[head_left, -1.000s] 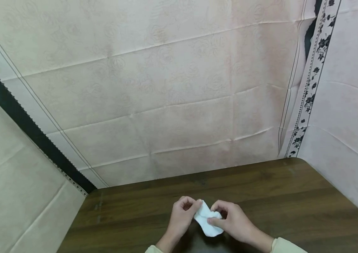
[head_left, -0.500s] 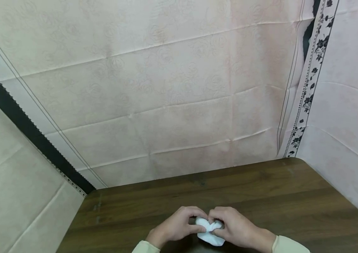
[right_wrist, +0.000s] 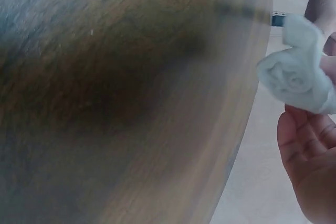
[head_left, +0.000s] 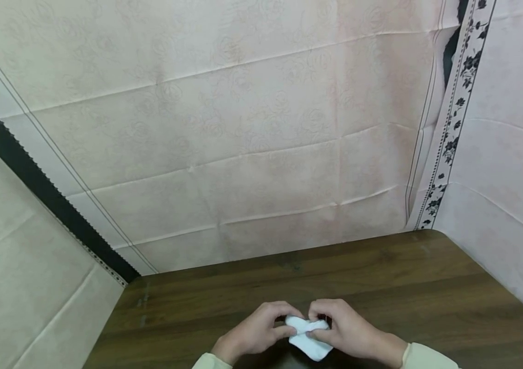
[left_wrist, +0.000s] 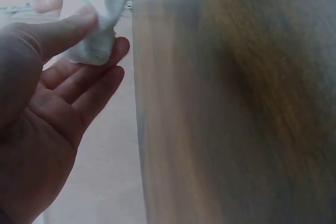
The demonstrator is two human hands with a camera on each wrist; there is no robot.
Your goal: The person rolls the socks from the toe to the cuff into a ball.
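Note:
A small, soft white cloth [head_left: 313, 348] is held between both hands low in the head view, over the dark wooden table. From the left, my left hand [head_left: 259, 328] pinches its upper left edge between thumb and fingers. My right hand [head_left: 349, 330] grips the other side, with the thumb pressing on its front. In the right wrist view the cloth [right_wrist: 296, 80] is rolled into a spiral at its end, and a loose flap sticks up above the roll. The left wrist view shows the left thumb on the cloth [left_wrist: 100, 38], with fingers behind it.
The brown wooden table [head_left: 206, 292] has a rounded far right corner. Pale patterned sheets [head_left: 243, 154] hang behind it and on both sides, with a dark strip [head_left: 58, 184] at the left seam and a floral border [head_left: 450, 133] at the right.
Both hands have come down slightly, and the left has turned to lie more sideways along the cloth. Over the last half second the lower part of the cloth has spread out a little.

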